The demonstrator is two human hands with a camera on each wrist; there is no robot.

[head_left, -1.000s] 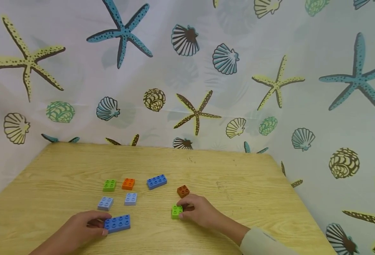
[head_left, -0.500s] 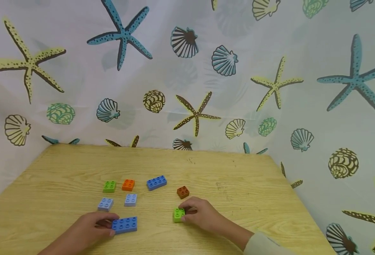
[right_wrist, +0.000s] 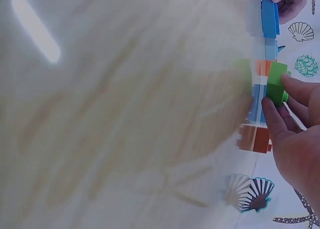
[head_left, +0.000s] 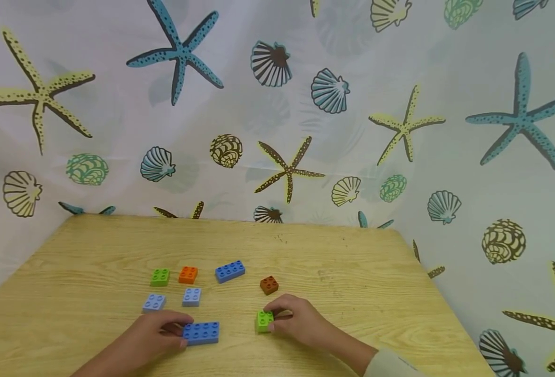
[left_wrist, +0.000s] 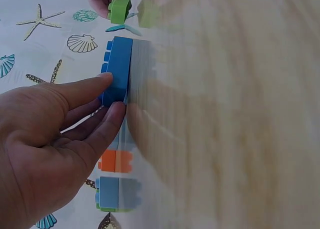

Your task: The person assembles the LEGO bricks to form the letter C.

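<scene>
My left hand [head_left: 157,335] pinches the left end of a long blue building brick [head_left: 201,333] with studs on top. In the left wrist view, thumb and fingertips press on opposite sides of that blue brick [left_wrist: 118,69]. To the right, my right hand [head_left: 296,320] grips a small lime-green brick [head_left: 264,321] by its right side, between thumb and fingers. The right wrist view shows this green brick [right_wrist: 277,82] held close over the tabletop. A gap of bare wood separates the two held bricks.
Behind the hands lie a green brick [head_left: 160,277], an orange brick [head_left: 188,275], another long blue brick [head_left: 230,271], a brown brick [head_left: 269,285] and two light-blue bricks, one left [head_left: 154,302], one nearer the middle [head_left: 191,297]. A patterned cloth [head_left: 277,115] hangs behind the wooden table [head_left: 343,262].
My left hand has moved right with the long blue brick, bringing it closer to the green one. My right hand has shifted slightly toward me with the green brick.
</scene>
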